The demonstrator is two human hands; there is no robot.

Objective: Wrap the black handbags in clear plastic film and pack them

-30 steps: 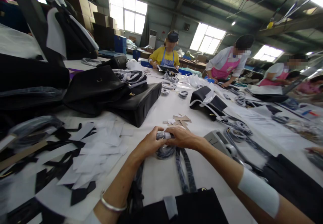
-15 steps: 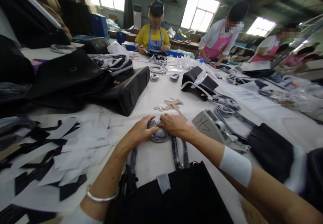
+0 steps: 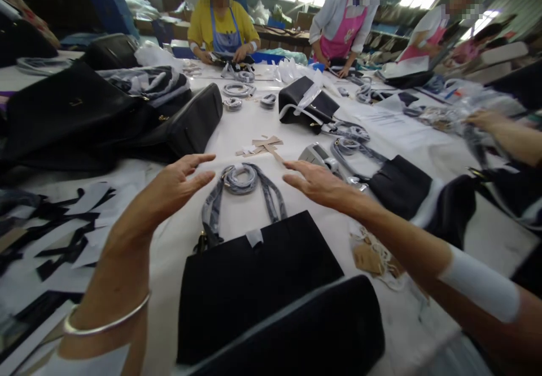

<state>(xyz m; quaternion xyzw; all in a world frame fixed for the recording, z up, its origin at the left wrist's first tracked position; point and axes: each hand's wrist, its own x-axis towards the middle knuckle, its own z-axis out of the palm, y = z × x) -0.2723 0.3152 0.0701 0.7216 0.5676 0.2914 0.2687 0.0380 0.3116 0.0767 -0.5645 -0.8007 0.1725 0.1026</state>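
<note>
A black handbag (image 3: pixel 258 285) lies on the white table in front of me, its wrapped handles (image 3: pixel 271 192) stretched away from me. At the far end of the handles rests a coiled strap (image 3: pixel 240 179) in clear plastic wrap. To the left of the coil my left hand (image 3: pixel 180 187) hovers with fingers stretched out and nothing in them. My right hand (image 3: pixel 315 184) is held to the right of the coil, fingers extended and likewise holding nothing. Neither hand touches the bag. A small grey tab (image 3: pixel 254 238) sits at the bag's upper edge.
Black bags (image 3: pixel 76 116) are piled at left above scattered white paper pieces (image 3: pixel 93 235). Beyond the coil lie brown card strips (image 3: pixel 266 144). A grey tape dispenser (image 3: pixel 317 154) is partly behind my right hand. Brown tags (image 3: pixel 370 254) lie under my right forearm. Co-workers stand across the table.
Both hands have come off the coiled strap and moved apart, one to each side. The coil now lies uncovered by the handles. My view has tilted down and shifted right.
</note>
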